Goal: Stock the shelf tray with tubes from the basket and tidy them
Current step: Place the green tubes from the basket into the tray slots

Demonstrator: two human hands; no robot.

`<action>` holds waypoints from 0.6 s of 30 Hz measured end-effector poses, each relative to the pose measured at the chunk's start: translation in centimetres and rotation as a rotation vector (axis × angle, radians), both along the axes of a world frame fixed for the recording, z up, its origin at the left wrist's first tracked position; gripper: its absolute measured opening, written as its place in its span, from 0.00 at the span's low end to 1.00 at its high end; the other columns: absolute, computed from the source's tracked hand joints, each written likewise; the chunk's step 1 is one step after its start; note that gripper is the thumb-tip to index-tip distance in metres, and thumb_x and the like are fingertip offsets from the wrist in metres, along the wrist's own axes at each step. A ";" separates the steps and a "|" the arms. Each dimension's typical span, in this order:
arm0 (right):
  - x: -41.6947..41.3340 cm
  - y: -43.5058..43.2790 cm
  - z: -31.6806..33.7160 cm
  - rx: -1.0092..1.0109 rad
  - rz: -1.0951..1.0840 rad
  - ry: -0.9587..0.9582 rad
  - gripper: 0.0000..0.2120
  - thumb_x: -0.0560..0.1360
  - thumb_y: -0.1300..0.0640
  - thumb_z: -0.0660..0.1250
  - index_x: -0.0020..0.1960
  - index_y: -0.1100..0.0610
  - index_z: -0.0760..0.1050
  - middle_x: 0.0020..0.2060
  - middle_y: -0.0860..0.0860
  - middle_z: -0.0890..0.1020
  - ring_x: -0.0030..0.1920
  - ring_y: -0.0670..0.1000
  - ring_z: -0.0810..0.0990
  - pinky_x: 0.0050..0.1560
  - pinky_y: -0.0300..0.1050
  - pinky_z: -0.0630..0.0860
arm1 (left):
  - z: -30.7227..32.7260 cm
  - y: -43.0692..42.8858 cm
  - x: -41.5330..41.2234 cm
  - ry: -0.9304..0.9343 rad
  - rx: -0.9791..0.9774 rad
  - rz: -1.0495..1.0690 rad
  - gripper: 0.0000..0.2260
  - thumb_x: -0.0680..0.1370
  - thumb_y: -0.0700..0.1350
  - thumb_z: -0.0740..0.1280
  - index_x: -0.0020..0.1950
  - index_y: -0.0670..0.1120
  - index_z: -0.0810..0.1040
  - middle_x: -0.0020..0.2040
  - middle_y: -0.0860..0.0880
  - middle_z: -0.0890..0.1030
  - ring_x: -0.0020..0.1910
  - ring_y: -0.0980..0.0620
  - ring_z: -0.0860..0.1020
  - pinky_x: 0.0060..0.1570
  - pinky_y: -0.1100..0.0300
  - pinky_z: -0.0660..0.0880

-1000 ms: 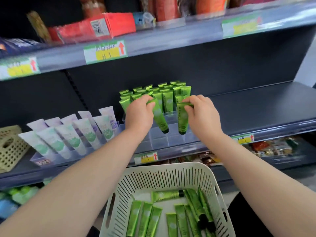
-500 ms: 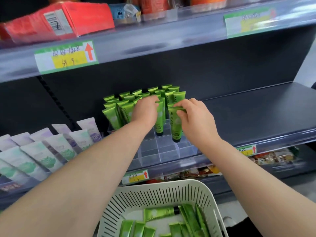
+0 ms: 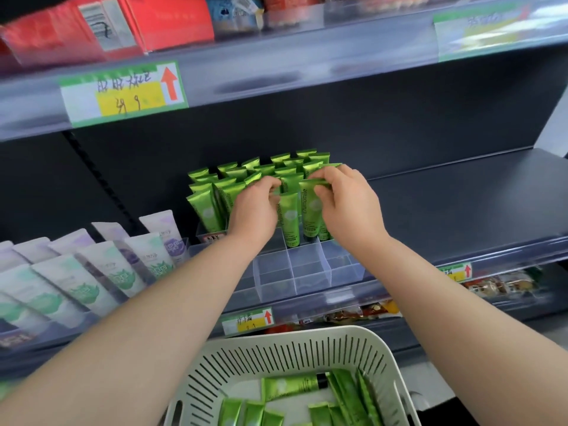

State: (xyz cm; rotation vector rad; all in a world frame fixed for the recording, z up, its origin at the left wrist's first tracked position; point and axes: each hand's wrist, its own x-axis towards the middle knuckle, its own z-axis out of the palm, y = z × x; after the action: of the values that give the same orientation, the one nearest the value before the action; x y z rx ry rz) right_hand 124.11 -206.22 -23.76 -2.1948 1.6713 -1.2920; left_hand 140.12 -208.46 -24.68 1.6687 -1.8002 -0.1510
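A clear divided tray (image 3: 307, 272) stands on the dark middle shelf, its back rows filled with several upright green tubes (image 3: 206, 207), its front cells bare. My left hand (image 3: 255, 207) pinches the crimped top of one green tube (image 3: 289, 222) standing in a tray cell. My right hand (image 3: 347, 201) grips the top of a second green tube (image 3: 310, 213) beside it, cap down in the tray. Below, a white slotted basket (image 3: 285, 355) holds several more green tubes (image 3: 292, 385) lying flat.
White tubes with green and purple prints (image 3: 92, 272) lean in a tray to the left. The dark shelf (image 3: 461, 204) runs on to the right of the tray. An upper shelf carries red boxes (image 3: 129, 23) and a price label (image 3: 123, 90).
Both hands have lowered their tubes deeper into the tray cells and moved slightly back toward the filled rows. The view has shifted closer and left.
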 end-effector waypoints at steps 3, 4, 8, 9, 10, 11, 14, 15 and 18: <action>0.7 -0.9 -0.1 0.024 -0.016 0.034 0.12 0.79 0.59 0.59 0.59 0.52 0.76 0.52 0.49 0.78 0.56 0.53 0.73 0.47 0.50 0.74 | -0.1 0.9 0.7 0.000 -0.008 -0.006 0.13 0.80 0.41 0.64 0.64 0.46 0.76 0.60 0.47 0.80 0.58 0.48 0.77 0.58 0.51 0.75; 0.9 -1.2 -0.3 0.038 -0.023 0.055 0.12 0.79 0.59 0.58 0.60 0.52 0.76 0.52 0.49 0.78 0.56 0.54 0.73 0.46 0.49 0.73 | -0.2 1.4 0.9 -0.011 -0.006 -0.013 0.12 0.80 0.42 0.65 0.63 0.46 0.76 0.60 0.47 0.80 0.58 0.48 0.78 0.58 0.50 0.75; 1.5 -2.0 -1.3 0.102 -0.053 0.135 0.13 0.79 0.59 0.57 0.60 0.51 0.75 0.52 0.51 0.78 0.56 0.55 0.73 0.43 0.48 0.71 | -1.0 2.9 1.9 -0.078 0.037 -0.030 0.12 0.80 0.43 0.65 0.63 0.47 0.76 0.61 0.49 0.78 0.58 0.50 0.77 0.60 0.51 0.74; 1.6 -2.1 -1.5 0.116 -0.060 0.154 0.14 0.79 0.59 0.57 0.61 0.52 0.75 0.52 0.51 0.78 0.56 0.55 0.74 0.42 0.47 0.70 | -1.2 3.2 2.2 -0.087 0.047 -0.034 0.12 0.80 0.43 0.65 0.63 0.47 0.76 0.62 0.49 0.78 0.59 0.50 0.77 0.60 0.51 0.74; 1.8 -2.1 -1.7 0.128 -0.064 0.171 0.14 0.79 0.59 0.57 0.61 0.52 0.75 0.52 0.51 0.78 0.55 0.56 0.74 0.41 0.46 0.69 | -1.3 3.4 2.5 -0.091 0.056 -0.038 0.12 0.80 0.44 0.65 0.63 0.48 0.76 0.62 0.49 0.78 0.58 0.50 0.77 0.59 0.51 0.74; 1.9 -2.2 -1.9 0.141 -0.068 0.186 0.14 0.78 0.59 0.57 0.61 0.52 0.75 0.52 0.51 0.78 0.54 0.56 0.75 0.40 0.46 0.69 | -1.4 3.6 2.8 -0.094 0.067 -0.042 0.12 0.80 0.44 0.65 0.63 0.48 0.76 0.62 0.50 0.77 0.57 0.50 0.77 0.59 0.51 0.75; 2.3 -2.3 -2.2 0.180 -0.087 0.215 0.15 0.77 0.61 0.59 0.61 0.51 0.75 0.52 0.50 0.78 0.52 0.56 0.76 0.38 0.45 0.68 | -1.5 4.0 3.2 -0.123 0.094 -0.056 0.11 0.80 0.44 0.64 0.62 0.48 0.77 0.63 0.51 0.76 0.54 0.51 0.78 0.55 0.54 0.75; 2.3 -2.4 -2.3 0.188 -0.092 0.222 0.16 0.76 0.62 0.59 0.61 0.50 0.75 0.52 0.50 0.77 0.52 0.56 0.76 0.38 0.45 0.68 | -1.5 4.1 3.3 -0.139 0.097 -0.063 0.10 0.80 0.44 0.64 0.61 0.48 0.77 0.62 0.51 0.76 0.53 0.51 0.77 0.53 0.56 0.74; 2.4 -2.7 -2.3 0.188 -0.096 0.257 0.17 0.76 0.64 0.60 0.62 0.50 0.74 0.53 0.51 0.78 0.56 0.55 0.73 0.39 0.45 0.67 | -1.6 4.3 3.4 -0.159 0.101 -0.081 0.09 0.80 0.44 0.65 0.60 0.48 0.78 0.61 0.52 0.77 0.51 0.51 0.76 0.50 0.57 0.72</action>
State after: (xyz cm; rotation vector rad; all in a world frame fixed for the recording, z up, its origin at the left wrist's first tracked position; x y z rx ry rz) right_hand 126.53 -208.93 -26.02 -2.2694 1.9208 -0.8568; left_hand 143.57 -204.17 -26.30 1.7196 -2.0094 -0.1504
